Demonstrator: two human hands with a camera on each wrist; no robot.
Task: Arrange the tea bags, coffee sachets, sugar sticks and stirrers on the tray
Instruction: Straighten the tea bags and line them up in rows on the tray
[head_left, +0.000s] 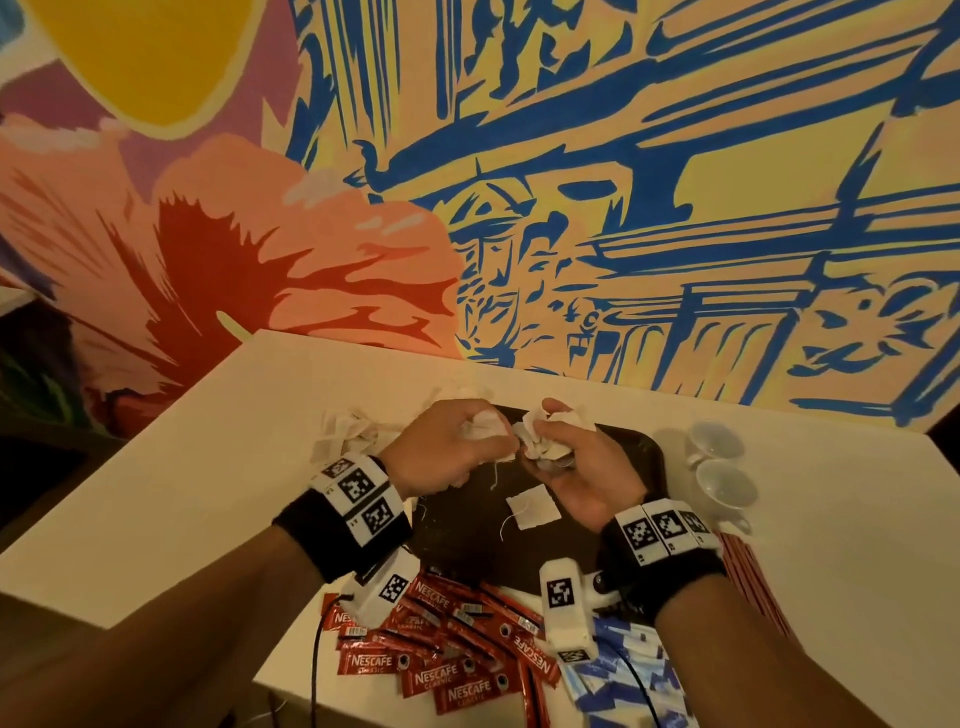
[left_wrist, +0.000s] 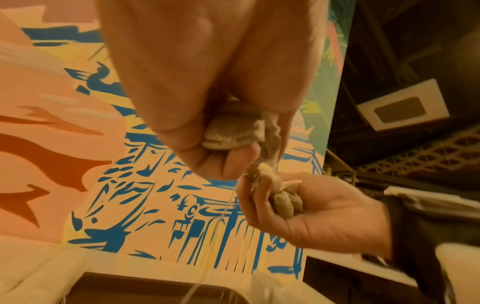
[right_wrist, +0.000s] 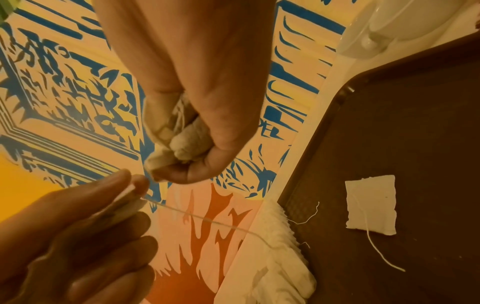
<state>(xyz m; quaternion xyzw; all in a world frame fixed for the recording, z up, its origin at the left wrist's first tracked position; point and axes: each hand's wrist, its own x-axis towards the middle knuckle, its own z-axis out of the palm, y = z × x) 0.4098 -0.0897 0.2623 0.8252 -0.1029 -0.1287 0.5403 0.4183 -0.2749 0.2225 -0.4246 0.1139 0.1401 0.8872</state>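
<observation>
Above the dark tray (head_left: 631, 457) our left hand (head_left: 441, 447) and right hand (head_left: 576, 462) each clench their fingers round bunched tea bags (head_left: 540, 434); one flat tea bag (head_left: 533, 508) lies on the tray, coffee sachets (head_left: 441, 670) near us.

a painted wall (head_left: 623, 182) rises behind the white table (head_left: 208, 467), with a big orange and red flower at left and blue line drawings on yellow at right. two clear cups (head_left: 719, 467) sit side by side near the table's right edge.
</observation>
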